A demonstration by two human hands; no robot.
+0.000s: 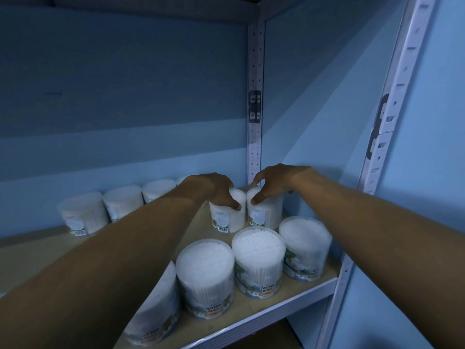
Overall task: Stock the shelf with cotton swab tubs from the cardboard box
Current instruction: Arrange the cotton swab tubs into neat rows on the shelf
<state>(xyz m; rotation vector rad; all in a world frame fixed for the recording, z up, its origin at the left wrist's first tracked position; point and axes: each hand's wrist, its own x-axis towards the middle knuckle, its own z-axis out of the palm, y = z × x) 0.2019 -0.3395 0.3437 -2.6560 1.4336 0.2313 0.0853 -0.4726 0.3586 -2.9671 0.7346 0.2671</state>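
Both arms reach deep into the shelf (297, 294). My left hand (214, 190) grips the top of one clear cotton swab tub (227, 219) near the back right corner. Right beside it, my right hand (276, 183) grips the top of a second tub (266, 215); the two tubs stand upright and touch. Three tubs (258, 255) stand in a row at the shelf's front edge, and another tub (156, 301) sits half hidden under my left forearm. Several more tubs (83, 212) line the back wall on the left. The cardboard box is out of view.
A perforated metal upright (255, 102) stands in the back corner and another upright (387, 117) at the front right. Blue walls close the back and right side. Bare wooden shelf board (30, 258) lies to the left of my arms.
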